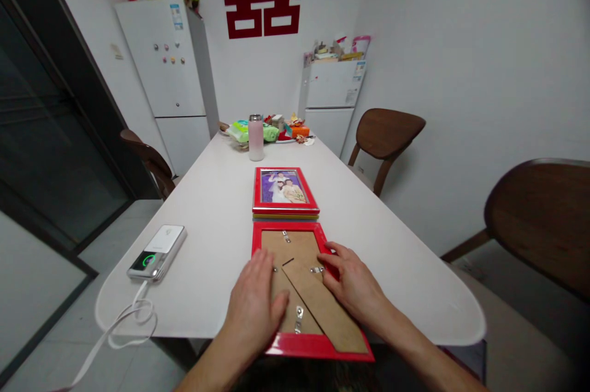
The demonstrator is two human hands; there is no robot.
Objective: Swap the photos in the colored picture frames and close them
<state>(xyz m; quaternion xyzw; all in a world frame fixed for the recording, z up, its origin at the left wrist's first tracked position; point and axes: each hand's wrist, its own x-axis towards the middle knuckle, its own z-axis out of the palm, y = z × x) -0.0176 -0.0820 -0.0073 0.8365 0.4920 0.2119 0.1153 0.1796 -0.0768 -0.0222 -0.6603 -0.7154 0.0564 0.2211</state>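
A red picture frame (304, 343) lies face down at the table's front edge, its lower end overhanging. Its brown backboard (276, 241) carries metal turn clips at the top, right and bottom, plus a slanted stand flap. My left hand (255, 294) rests flat over the left rim, fingers together and thumb apart on the backboard. On the right rim, my right hand (348, 278) has bent fingers gripping around the edge, by the right-hand clip (317, 270). Just beyond, a stack of frames has a red framed photo (286, 187) of people on top, face up.
A power bank (159, 250) with a lit display and white cable (133, 312) lies at left. Farther back stand a pink bottle (255, 139) and piled packages (276, 131). Wooden chairs (385, 134) flank the white table (207, 207); two refrigerators (161, 60) stand behind.
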